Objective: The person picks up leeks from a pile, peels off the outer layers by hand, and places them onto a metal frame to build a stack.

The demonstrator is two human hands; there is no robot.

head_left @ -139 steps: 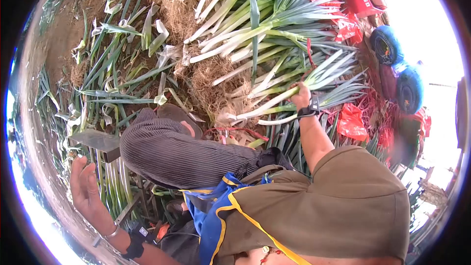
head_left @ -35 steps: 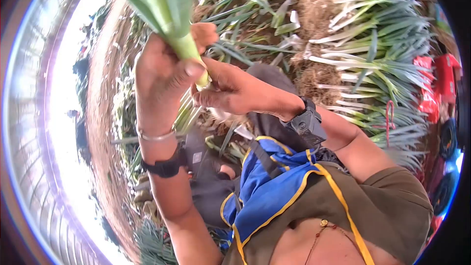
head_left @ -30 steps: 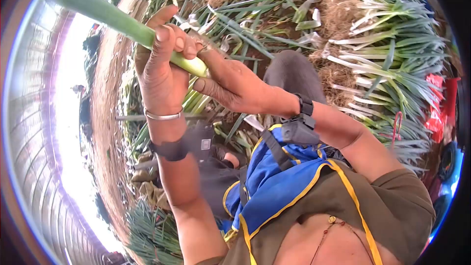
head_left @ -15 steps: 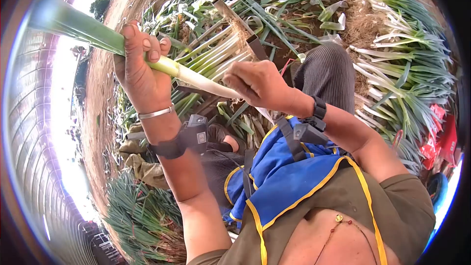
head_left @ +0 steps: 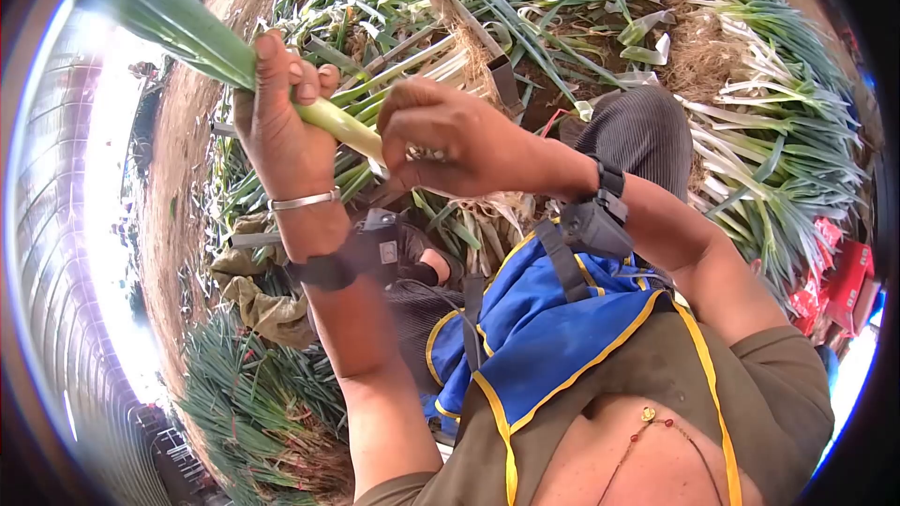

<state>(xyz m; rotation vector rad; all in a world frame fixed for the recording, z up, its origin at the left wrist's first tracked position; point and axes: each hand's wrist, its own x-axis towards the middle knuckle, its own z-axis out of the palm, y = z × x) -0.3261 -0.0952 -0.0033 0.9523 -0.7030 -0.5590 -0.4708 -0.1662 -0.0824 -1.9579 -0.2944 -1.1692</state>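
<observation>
My left hand (head_left: 286, 117) is wrapped around a thick green onion (head_left: 337, 122), its leaves running to the upper left and its pale stalk slanting down to the right. My right hand (head_left: 441, 141) is closed at the lower stalk, with fingers curled and thumb against it. The root end is hidden behind that hand. Just beyond, several other green onions (head_left: 441, 66) lie side by side on a metal frame (head_left: 469, 23), their roots by its dark bar.
Loose leaves (head_left: 553, 28) litter the ground ahead. A long row of green onions (head_left: 778, 122) curves along the right, near red packaging (head_left: 844, 286). Bundled green onions (head_left: 262, 403) lie at lower left beside a tan cloth (head_left: 267, 309). My knee (head_left: 637, 126) is close to the frame.
My right hand has moved left and up along the stalk, from the white root end toward my left hand. The left hand keeps its grip.
</observation>
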